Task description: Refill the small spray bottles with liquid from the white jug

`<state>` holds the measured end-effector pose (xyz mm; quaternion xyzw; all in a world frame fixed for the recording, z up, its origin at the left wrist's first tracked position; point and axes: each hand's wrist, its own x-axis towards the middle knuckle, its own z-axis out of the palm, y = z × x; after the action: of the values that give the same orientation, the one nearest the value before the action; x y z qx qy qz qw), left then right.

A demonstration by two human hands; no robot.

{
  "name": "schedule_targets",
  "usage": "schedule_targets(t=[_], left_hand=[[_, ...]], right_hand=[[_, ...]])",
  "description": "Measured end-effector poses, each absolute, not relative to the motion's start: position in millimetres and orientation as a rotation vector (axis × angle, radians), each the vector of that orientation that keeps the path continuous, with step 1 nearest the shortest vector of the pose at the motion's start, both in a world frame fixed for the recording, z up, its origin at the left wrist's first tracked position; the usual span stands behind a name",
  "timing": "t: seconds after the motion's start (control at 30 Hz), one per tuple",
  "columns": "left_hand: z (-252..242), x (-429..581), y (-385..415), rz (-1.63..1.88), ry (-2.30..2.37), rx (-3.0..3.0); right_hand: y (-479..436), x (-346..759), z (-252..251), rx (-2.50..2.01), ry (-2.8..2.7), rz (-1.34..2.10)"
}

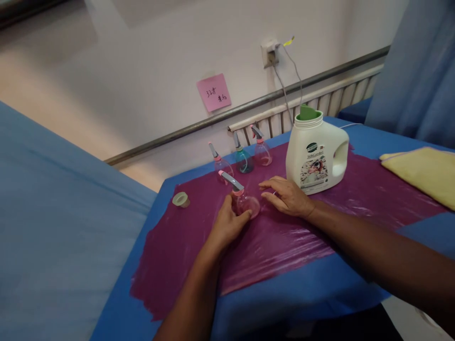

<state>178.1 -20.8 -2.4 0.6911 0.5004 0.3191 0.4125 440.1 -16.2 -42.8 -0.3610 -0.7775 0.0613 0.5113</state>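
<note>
A clear pink spray bottle (250, 204) with a grey and pink trigger head stands on the purple plastic sheet (192, 251). My left hand (229, 221) is closed round its lower left side, thumb in front. Just right of the bottle, apart from it, my right hand (286, 195) hovers with fingers stretched out and nothing in them; a ring shows on one finger. Close behind that hand stands a large cream jug (314, 158) with a handle, a printed label and a green piece (308, 112) in its mouth.
Behind the held bottle are a pink spray bottle (221, 166), a teal one (243, 161) and another pink one (263, 154). A small translucent cup (181, 200) sits at left, a yellow cloth (423, 170) at right. Blue curtains (64, 227) hang on both sides; a radiator (341, 92) lines the wall.
</note>
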Motion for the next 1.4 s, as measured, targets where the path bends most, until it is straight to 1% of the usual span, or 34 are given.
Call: schedule_targets(t=[0.33,0.53,0.73,0.87,0.97,1.07,1.4], left_hand=[[0,185,-26,0.856,1.241,1.706],[-14,190,-31,0.993,1.253,1.688],[-17,176,-24,1.044,1.341,1.740],[-17,140,-5,1.094,1.423,1.731],[-18,110,19,1.128,1.635,1.765],[-15,86,46,1.138,1.740,1.756],[-3,69,109,1.127,2.012,1.705]], right_hand=[[-17,441,-43,-0.878,-1.874,0.148],[-21,440,-44,-0.898,-1.872,0.175],[-21,441,-47,-0.862,-1.859,0.167],[-22,440,-47,-0.875,-1.872,0.165],[-22,438,-47,-0.889,-1.877,0.176],[-22,437,-47,-0.889,-1.881,0.188],[-23,435,-47,-0.897,-1.901,0.209]])
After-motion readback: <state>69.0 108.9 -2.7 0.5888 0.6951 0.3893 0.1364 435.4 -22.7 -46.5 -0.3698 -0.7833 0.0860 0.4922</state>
